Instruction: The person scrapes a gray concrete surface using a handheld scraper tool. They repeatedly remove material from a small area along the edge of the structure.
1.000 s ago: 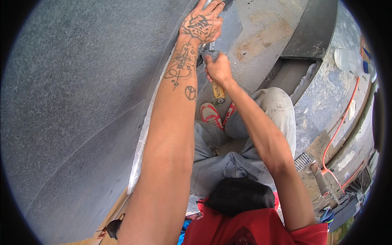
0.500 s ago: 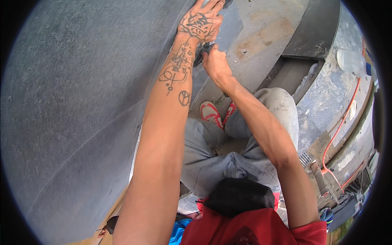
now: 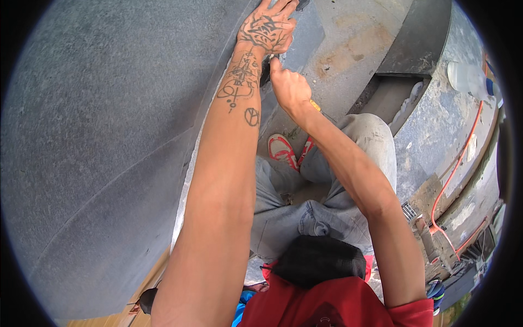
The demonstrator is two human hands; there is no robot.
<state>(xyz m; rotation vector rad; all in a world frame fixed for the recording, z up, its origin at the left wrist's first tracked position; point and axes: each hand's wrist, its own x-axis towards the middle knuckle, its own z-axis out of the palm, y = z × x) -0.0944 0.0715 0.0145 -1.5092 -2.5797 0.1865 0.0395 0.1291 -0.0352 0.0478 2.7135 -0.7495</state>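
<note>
A large grey curved sheet (image 3: 120,109) with a textured face fills the left side. My left hand (image 3: 267,30), with dark tattoos, lies along its edge near the top, fingers stretched out. Just nearer to me, my right hand (image 3: 290,87) is a fist with the thumb pointing at the sheet's edge. A yellow tool end (image 3: 315,106) sticks out behind that fist by the wrist; the rest of the tool is hidden in the hand. A dark gap or piece (image 3: 265,71) shows between the sheet and my right thumb.
Below are my knees in light jeans (image 3: 365,136) and a red-and-white shoe (image 3: 281,148). To the right lie a dark panel (image 3: 417,41), a recessed slot (image 3: 389,98), a clear plastic bottle (image 3: 466,78) and an orange cord (image 3: 455,166). A black mesh pouch (image 3: 318,261) sits at my waist.
My right hand has drawn slightly toward me and turned, and the yellow tool end now shows by its wrist. My left hand stays at the sheet's edge; its forearm has shifted a little right.
</note>
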